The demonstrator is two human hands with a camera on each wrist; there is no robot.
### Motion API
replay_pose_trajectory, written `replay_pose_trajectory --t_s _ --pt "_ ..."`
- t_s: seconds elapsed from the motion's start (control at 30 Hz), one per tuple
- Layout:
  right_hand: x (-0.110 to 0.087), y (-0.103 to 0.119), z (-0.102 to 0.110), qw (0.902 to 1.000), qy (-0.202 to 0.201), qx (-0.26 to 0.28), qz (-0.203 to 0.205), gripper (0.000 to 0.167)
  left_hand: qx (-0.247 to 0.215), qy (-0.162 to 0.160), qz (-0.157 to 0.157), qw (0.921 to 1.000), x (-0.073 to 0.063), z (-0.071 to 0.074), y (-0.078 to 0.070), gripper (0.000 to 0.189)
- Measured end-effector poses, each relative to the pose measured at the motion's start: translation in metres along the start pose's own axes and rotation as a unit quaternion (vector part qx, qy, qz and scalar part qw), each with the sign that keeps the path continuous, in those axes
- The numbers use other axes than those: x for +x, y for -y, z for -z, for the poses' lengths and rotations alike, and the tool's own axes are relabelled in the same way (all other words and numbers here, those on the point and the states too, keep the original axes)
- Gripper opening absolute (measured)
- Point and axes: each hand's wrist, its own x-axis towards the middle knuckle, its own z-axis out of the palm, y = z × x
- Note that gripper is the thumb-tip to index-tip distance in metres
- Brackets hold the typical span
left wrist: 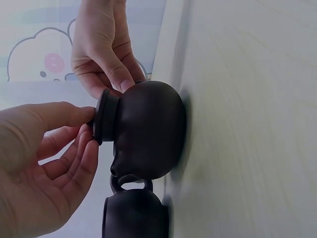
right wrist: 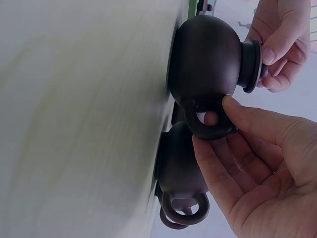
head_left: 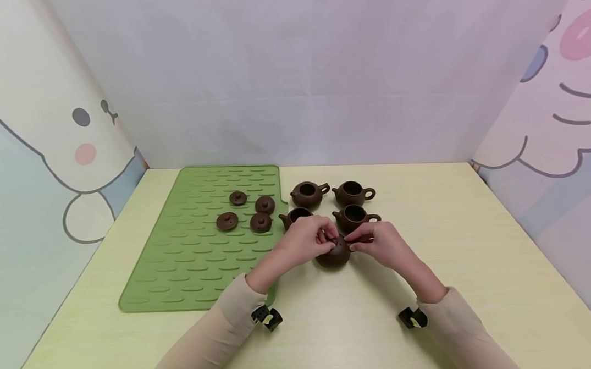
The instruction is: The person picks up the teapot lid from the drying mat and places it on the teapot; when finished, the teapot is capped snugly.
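Teapot being worked on point(head_left: 332, 258): sitting on the pale table point(head_left: 456, 232), nearest the person of all the pots, so we figure both hands get easy room around it.
Left hand point(head_left: 305, 239): thumb and fingertips pinched together on the lid's little knob. Makes sense to us, since the knob gives control from above without fingers crowding the rim.
Lid point(left wrist: 103, 119): right at the pot's mouth. We honestly can't tell if it's fully seated.
Right hand point(head_left: 381, 247): fingers curled in, gripping the handle point(right wrist: 213, 132) between thumb and fingers. Our guess is that's to steady the pot while the other hand deals with the lid.
Spout point(left wrist: 115, 167): aimed toward our left, handle to the right, which puts the handle on the right hand's side.
Lidless pots point(head_left: 306, 201): four of them bunched just beyond, handles we can see pointing right too.
Loose lids point(head_left: 227, 221): four, knobs up, on the green mat point(head_left: 195, 266). Knob-up looks handy for pinching, we reckon, and the mat keeps them apart from the pots.
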Motion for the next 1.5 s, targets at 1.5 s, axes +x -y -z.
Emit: replay_pose_trajectory --t_s 1.5 --pt "0.004 0.001 0.018 0.9999 0.015 0.005 0.004 0.015 -0.030 -0.055 0.034 0.9974 -0.006 0.028 0.019 0.011"
